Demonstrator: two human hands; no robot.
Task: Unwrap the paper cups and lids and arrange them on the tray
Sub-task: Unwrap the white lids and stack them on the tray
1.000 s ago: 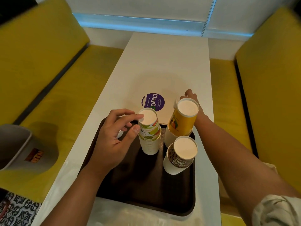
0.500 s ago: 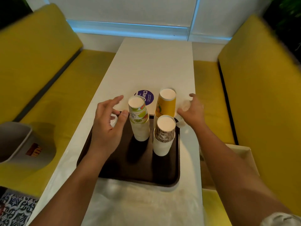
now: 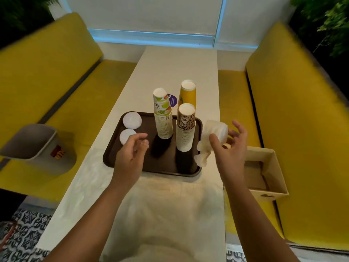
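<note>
A dark brown tray (image 3: 132,165) lies on the white table. Three upside-down stacks of paper cups stand on it: a fruit-print stack (image 3: 163,118), a yellow stack (image 3: 188,93) behind, and a leopard-print stack (image 3: 186,127). Two stacks of white lids (image 3: 132,120) (image 3: 126,135) sit at the tray's left edge. My right hand (image 3: 228,146) holds a plastic-wrapped pack of lids (image 3: 215,132) just right of the tray, with loose wrap hanging below. My left hand (image 3: 130,150) hovers over the tray's left half, fingers loosely curled, holding nothing.
A grey bin (image 3: 37,148) rests on the yellow bench at left. An open cardboard box (image 3: 264,173) sits on the right bench. A purple round sticker (image 3: 172,100) lies on the table behind the cups. Yellow seat backs flank the narrow table.
My left hand has let go of the fruit-print stack and drawn back. My right hand has left the yellow stack, picked up the wrapped lid pack and brought it nearer.
</note>
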